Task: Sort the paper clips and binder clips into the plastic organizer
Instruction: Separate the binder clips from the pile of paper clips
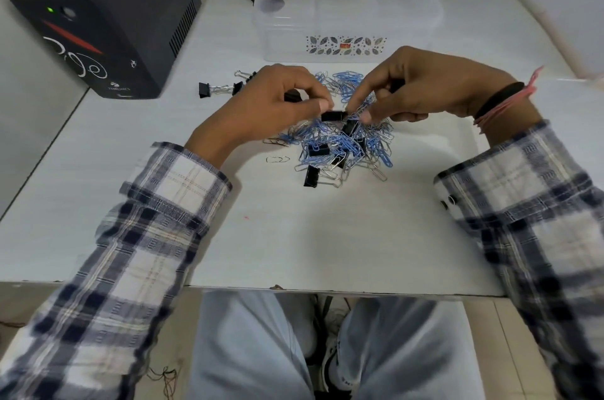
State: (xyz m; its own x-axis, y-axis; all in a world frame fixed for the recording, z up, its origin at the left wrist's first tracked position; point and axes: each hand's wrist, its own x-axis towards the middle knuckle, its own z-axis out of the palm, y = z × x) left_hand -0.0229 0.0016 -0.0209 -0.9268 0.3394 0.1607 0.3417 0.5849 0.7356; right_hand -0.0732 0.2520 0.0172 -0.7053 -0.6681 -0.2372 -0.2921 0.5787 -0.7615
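Note:
A tangled pile of blue and silver paper clips lies mid-table with several black binder clips mixed in, one at the front. My left hand pinches a black binder clip above the pile and holds another black clip in its curled fingers. My right hand pinches the wire end of the same clip, with a black clip tucked in its palm. The clear plastic organizer stands behind the pile, its compartments looking empty.
A black power unit with a green light stands at the back left, its cable running behind the organizer. A few binder clips lie left of the pile. One silver paper clip lies apart. The table's front edge is near my knees.

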